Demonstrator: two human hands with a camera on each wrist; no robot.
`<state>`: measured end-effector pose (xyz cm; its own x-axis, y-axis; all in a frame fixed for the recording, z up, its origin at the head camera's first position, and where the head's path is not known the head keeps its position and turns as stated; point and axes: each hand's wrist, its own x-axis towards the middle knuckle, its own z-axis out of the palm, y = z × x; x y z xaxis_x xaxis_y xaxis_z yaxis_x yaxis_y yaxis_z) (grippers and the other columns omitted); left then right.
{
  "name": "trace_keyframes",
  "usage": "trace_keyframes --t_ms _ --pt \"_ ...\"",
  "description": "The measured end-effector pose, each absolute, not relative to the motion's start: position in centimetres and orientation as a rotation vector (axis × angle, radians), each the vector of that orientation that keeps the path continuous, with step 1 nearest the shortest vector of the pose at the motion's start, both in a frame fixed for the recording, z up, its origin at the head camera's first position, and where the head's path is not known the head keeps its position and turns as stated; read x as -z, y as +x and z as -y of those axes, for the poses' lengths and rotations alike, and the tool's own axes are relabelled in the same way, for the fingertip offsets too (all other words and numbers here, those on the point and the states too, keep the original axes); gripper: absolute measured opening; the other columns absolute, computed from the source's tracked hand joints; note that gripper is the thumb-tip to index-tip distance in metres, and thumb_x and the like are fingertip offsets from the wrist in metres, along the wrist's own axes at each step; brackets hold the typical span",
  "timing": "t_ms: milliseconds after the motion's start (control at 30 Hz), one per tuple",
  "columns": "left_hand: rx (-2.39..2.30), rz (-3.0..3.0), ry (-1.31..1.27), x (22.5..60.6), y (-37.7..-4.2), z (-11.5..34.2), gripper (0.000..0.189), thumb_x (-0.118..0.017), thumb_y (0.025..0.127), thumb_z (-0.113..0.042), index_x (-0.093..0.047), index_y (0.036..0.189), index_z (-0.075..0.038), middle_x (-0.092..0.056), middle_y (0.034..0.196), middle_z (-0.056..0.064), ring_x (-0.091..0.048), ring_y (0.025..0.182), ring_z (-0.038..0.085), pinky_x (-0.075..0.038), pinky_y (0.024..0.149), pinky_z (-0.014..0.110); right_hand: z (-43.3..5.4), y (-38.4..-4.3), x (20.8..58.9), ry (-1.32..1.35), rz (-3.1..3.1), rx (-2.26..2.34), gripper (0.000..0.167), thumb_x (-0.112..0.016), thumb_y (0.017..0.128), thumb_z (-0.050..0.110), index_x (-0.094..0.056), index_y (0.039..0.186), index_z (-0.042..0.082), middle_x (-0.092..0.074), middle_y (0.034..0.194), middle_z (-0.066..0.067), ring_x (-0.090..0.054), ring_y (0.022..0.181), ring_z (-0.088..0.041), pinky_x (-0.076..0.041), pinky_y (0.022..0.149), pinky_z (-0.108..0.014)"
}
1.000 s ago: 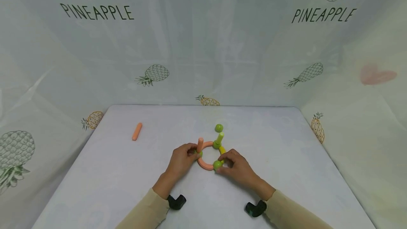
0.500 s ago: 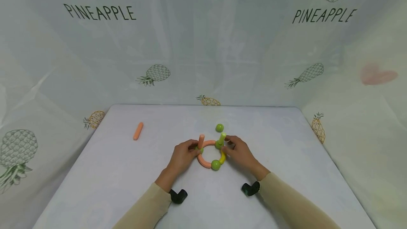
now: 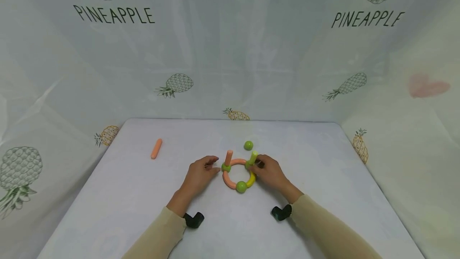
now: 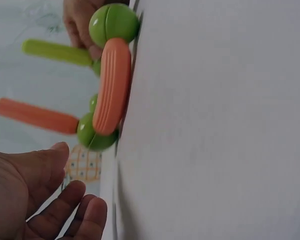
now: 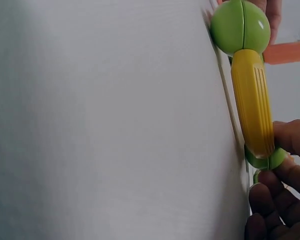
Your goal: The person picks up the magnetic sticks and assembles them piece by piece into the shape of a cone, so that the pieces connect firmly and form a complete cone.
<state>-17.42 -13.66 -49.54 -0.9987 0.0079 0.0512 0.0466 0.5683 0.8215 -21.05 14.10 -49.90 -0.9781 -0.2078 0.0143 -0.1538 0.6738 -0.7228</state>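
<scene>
A ring of toy rods and balls lies on the table, joined from orange curved rods, a yellow curved rod and green balls. From its left ball rises a straight orange rod; a light green rod stands on the back right ball. My right hand pinches that back right ball, partly hiding it, at the end of the yellow rod. Just left of the ring, my left hand is held apart from it, fingers relaxed and holding nothing, as the left wrist view shows.
Behind the ring sits a loose green ball. A loose orange rod lies at the back left of the white table. Pineapple-printed cloth hangs behind and at the sides.
My right hand has left the front ball and moved back to the ball under the light green rod. My left hand has let go of the left ball and drawn left. The ring turned slightly.
</scene>
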Motion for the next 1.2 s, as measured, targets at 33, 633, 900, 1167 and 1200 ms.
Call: trace_keyframes --t_ms 33,633,900,1167,1200 --pt "1.430 2.747 -0.038 49.4 -17.4 14.2 0.039 -0.078 0.097 -0.025 -0.071 0.135 -0.020 -0.072 0.134 0.005 -0.071 0.119 0.025 -0.057 0.101 0.046 -14.2 -21.0 49.9 -0.301 -2.813 1.208 0.032 -0.077 0.096 0.030 -0.072 0.118 0.008 -0.069 0.108 -0.005 -0.059 0.094 -0.019 -0.050 0.083 -0.036" --pt "1.214 2.660 0.192 47.2 -19.4 26.6 0.036 -0.068 0.104 -0.021 -0.068 0.137 -0.006 -0.066 0.138 0.021 -0.062 0.123 0.037 -0.053 0.099 0.051 -15.0 -20.4 50.2 -0.263 -2.831 1.245 0.033 -0.080 0.094 0.030 -0.069 0.114 0.006 -0.065 0.103 -0.005 -0.056 0.087 -0.017 -0.047 0.076 -0.032" --pt "1.178 2.603 0.332 47.8 -20.2 30.5 0.041 -0.070 0.103 -0.027 -0.067 0.138 -0.005 -0.065 0.138 0.023 -0.058 0.127 0.039 -0.050 0.101 0.054 -15.0 -20.3 50.2 -0.259 -2.813 1.238 0.038 -0.079 0.095 0.032 -0.072 0.124 0.008 -0.068 0.107 -0.003 -0.058 0.091 -0.017 -0.049 0.080 -0.033" --pt "1.255 2.643 0.408 48.9 -20.9 32.7 0.048 -0.071 0.102 -0.027 -0.061 0.144 -0.006 -0.061 0.144 0.023 -0.053 0.136 0.041 -0.044 0.110 0.055 -15.2 -20.4 50.5 -0.275 -2.814 1.247 0.037 -0.079 0.096 0.034 -0.073 0.124 0.010 -0.070 0.108 -0.001 -0.059 0.093 -0.016 -0.050 0.083 -0.035" --pt "1.262 2.645 0.414 49.0 -21.0 32.8 0.048 -0.071 0.102 -0.026 -0.061 0.144 -0.006 -0.061 0.144 0.023 -0.053 0.135 0.041 -0.044 0.110 0.054 -15.2 -20.5 50.5 -0.278 -2.816 1.247 0.037 -0.079 0.096 0.034 -0.074 0.124 0.010 -0.070 0.107 -0.001 -0.059 0.092 -0.015 -0.050 0.083 -0.035"
